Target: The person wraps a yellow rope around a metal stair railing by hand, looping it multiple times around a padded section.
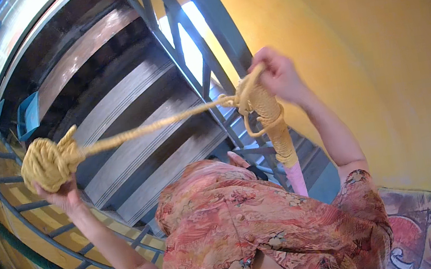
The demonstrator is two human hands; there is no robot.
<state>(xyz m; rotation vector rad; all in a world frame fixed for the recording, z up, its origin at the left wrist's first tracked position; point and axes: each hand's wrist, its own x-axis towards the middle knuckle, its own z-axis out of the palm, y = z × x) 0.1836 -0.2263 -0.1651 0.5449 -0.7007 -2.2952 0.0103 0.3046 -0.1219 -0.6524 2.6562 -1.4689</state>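
My left hand (64, 195) grips a thick bundle of yellow rope (48, 164) from below, out at the left over the stairs. A single length of rope (148, 129) runs from the bundle, stretched nearly straight, to a handrail at the right. Close turns of the same rope (263, 106) are wound round this handrail, and a pink covering (295, 179) shows on it lower down. Up beside the wound part, my right hand (279, 74) is closed on a loop of the rope, slightly blurred. A slack loop (249, 124) hangs across the wound turns.
Curved grey stair treads (128, 111) fill the space between my arms. Blue-grey metal bars (195, 37) rise beyond the handrail. A curved railing with a green rail (51, 265) bounds the left. At the right stands a yellow wall (373, 72). A blue dustpan-like object (29, 116) lies at far left.
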